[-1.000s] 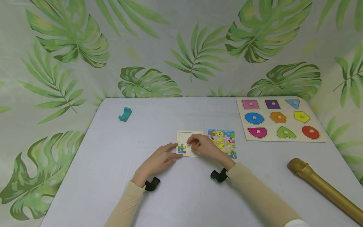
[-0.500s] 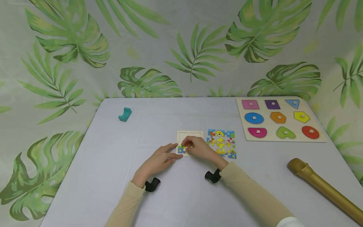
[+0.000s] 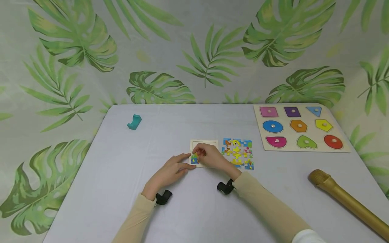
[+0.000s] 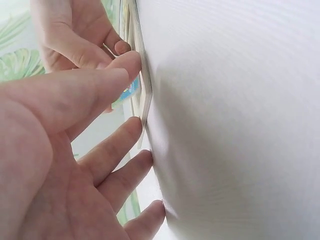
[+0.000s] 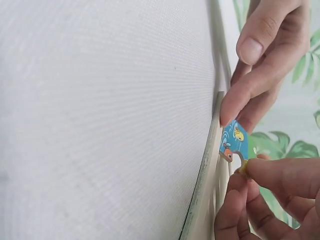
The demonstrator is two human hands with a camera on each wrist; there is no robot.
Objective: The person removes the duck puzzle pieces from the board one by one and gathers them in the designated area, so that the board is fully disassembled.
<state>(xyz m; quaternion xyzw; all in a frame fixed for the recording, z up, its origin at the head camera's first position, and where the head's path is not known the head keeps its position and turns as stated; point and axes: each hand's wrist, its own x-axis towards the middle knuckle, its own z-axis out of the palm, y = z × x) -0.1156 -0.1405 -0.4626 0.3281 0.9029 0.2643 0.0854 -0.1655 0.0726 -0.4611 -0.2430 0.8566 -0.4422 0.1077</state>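
A small wooden puzzle tray (image 3: 215, 143) lies mid-table. A blue puzzle piece with fish (image 5: 235, 137) sits in its near left corner. My left hand (image 3: 170, 169) steadies the tray at that corner, thumb and forefinger extended against its edges; in the left wrist view its other fingers reach down beside the tray. My right hand (image 3: 212, 158) is over the tray and pinches a green and yellow puzzle piece (image 3: 194, 156) between thumb and fingertips, right at the far side of the blue piece. Most of the pinched piece is hidden by the fingers.
Right of the tray lies a group of colourful puzzle pieces (image 3: 237, 152). A peg board of coloured shapes (image 3: 288, 138) is at the back right, a gold microphone (image 3: 340, 194) at the right edge. A teal arch block (image 3: 134, 122) stands at the back left.
My right hand has moved left across the tray, bringing the green and yellow piece against the blue corner piece. My left hand has stayed in place at the tray's corner.
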